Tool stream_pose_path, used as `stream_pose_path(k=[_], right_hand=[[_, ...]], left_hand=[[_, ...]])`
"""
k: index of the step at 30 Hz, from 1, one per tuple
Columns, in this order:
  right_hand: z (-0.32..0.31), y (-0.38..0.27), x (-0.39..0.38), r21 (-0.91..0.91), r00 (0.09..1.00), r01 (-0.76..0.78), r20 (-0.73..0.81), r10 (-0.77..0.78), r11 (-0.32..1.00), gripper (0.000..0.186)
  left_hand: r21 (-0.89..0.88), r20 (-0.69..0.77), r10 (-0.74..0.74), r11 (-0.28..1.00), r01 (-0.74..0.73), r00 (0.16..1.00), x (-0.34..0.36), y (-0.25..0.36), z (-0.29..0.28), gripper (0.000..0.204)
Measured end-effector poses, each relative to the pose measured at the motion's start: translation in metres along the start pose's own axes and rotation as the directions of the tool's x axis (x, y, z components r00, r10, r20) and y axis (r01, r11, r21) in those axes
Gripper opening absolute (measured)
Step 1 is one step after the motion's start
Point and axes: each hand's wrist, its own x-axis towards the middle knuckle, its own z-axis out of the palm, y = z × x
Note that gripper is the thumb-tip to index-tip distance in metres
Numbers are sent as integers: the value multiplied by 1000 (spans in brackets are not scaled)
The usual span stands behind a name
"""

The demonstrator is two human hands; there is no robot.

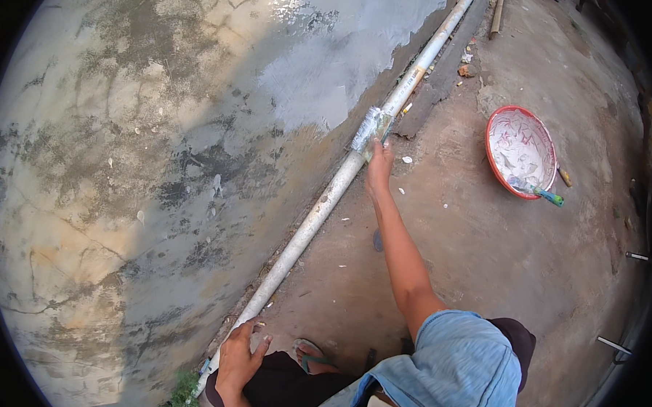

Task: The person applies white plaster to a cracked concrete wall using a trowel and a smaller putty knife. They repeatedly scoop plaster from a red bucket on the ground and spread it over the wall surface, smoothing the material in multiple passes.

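My right hand (380, 162) grips a wide, flat tool (369, 129), apparently a scraper, smeared with white, over the long white pipe (314, 214) at the wall's base; its exact shape is hard to make out. My left hand (240, 360) is by the lower stretch of the pipe, thumb and fingers apart, holding nothing; whether it touches the pipe I cannot tell. A patch of pale grey coating (339, 66) covers the upper part of the weathered, cracked wall (102, 165).
A red-rimmed bowl (518, 139) of white paste, with a green-handled tool (548, 195) in it, sits on the concrete ground (498, 262) at right. Small debris (466, 68) lies along the pipe. A small plant (179, 390) grows at bottom left. My sandalled foot (312, 356) shows below me.
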Motion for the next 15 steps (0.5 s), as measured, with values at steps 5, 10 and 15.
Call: stream_pose_path(k=[5, 10, 15], right_hand=[[65, 13, 3, -164, 978, 166, -103, -184, 972, 42], [115, -7, -85, -372, 909, 416, 156, -386, 830, 57], [109, 7, -190, -355, 788, 601, 414, -456, 716, 61]], left_hand=[[-14, -26, 18, 1000, -18, 1000, -7, -9, -2, 43], [7, -92, 39, 999, -38, 995, -12, -22, 2, 42], [-21, -31, 47, 999, -48, 998, -3, -17, 0, 42]])
